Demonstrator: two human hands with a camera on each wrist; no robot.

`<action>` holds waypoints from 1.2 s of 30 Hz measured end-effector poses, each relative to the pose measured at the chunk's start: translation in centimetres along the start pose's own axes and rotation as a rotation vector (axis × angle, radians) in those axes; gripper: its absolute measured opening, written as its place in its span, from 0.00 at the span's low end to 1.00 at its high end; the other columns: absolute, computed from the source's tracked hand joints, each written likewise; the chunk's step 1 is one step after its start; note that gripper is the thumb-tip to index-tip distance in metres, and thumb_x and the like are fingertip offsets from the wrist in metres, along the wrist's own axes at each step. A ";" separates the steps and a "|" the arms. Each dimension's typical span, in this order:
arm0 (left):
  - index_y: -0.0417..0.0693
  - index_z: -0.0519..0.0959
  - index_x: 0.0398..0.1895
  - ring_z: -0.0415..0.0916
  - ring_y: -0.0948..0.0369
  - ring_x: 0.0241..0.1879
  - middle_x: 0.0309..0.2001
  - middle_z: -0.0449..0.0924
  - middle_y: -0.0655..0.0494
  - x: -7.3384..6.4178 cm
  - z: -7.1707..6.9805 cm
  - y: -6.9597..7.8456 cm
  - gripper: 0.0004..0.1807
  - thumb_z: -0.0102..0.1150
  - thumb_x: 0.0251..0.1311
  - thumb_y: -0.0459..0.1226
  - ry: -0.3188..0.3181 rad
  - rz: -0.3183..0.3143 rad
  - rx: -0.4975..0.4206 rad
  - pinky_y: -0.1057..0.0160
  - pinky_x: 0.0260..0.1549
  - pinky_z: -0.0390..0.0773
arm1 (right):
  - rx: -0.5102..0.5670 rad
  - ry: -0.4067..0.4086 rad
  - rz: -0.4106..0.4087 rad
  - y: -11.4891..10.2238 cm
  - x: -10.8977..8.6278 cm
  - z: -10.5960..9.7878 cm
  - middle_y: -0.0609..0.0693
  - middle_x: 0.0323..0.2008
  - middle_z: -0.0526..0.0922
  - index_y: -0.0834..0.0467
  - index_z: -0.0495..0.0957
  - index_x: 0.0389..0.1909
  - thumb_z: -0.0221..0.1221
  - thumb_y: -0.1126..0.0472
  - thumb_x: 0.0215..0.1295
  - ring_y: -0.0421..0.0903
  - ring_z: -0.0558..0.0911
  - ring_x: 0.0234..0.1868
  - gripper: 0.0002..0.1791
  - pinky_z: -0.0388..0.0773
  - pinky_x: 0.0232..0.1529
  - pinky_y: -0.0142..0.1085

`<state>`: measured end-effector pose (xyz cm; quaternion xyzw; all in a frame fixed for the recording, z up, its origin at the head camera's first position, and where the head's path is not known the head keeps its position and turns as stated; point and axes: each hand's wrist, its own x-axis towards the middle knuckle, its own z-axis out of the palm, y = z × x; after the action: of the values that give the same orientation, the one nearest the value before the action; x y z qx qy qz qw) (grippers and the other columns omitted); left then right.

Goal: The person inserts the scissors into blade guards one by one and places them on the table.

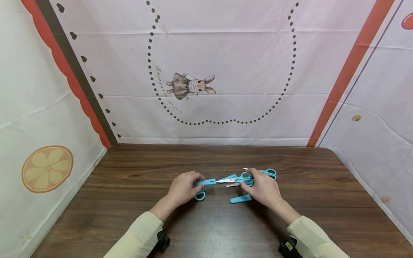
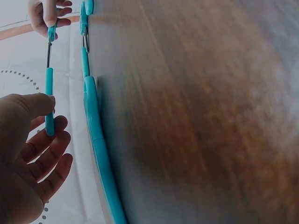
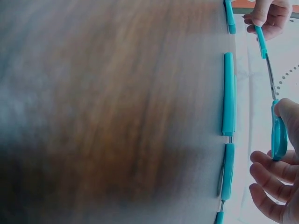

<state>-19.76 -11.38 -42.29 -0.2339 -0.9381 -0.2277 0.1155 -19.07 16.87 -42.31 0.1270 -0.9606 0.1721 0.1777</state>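
Note:
My left hand (image 1: 184,187) pinches a light-blue blade cover (image 1: 208,182) between thumb and fingers, raised above the table in the left wrist view. Opposite it, my right hand (image 1: 265,187) grips blue-handled scissors (image 3: 279,135) by the handle. Their closed blades point left, and the tip meets the cover's end; how far inside it sits I cannot tell. Below my left hand lies another blue scissors handle (image 1: 200,195), partly hidden by the fingers. A loose blue cover (image 1: 240,199) rests on the table near my right hand.
More scissors lie on the brown wooden table (image 1: 206,229): a blue handle (image 1: 270,173) shows right of my right hand, and a bare blade (image 1: 233,185) beneath the held pair. Another blue cover (image 1: 228,177) lies behind the held blades. A printed cloth (image 1: 226,64) hangs behind.

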 end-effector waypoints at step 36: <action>0.57 0.81 0.36 0.72 0.69 0.28 0.33 0.79 0.64 0.2 -0.2 0.7 0.06 0.63 0.55 0.42 -0.006 0.015 -0.008 0.69 0.27 0.72 | 0.016 -0.033 -0.016 -1.0 0.3 0.0 0.47 0.26 0.81 0.57 0.76 0.49 0.63 0.44 0.51 0.36 0.66 0.16 0.28 0.61 0.14 0.31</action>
<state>-19.56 -10.83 -41.81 -0.2423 -0.9358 -0.2297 0.1134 -19.07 15.94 -41.91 0.1391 -0.9609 0.1764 0.1621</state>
